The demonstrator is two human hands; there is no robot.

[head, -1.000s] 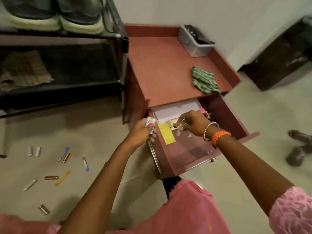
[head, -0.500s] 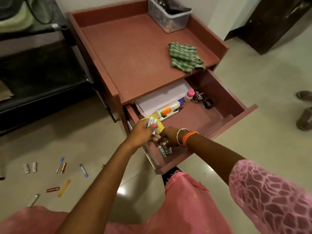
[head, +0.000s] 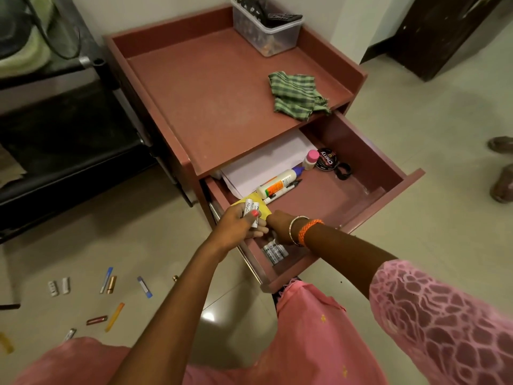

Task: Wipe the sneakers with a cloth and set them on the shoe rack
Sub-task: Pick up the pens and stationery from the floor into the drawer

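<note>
Left hand (head: 238,223) grips 3 small white tubes (head: 251,211); right hand (head: 280,227) reaches into the open maroon drawer (head: 361,151), its grip hidden. The crumpled green checked cloth (head: 298,95) lies on the cabinet top, soft and light, best pinched at a fold.

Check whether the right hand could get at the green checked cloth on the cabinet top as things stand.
Probably yes. The green checked cloth lies uncovered near the front right edge of the reddish-brown cabinet top, just beyond the open drawer where the right hand is reaching; nothing stands between them.
</note>
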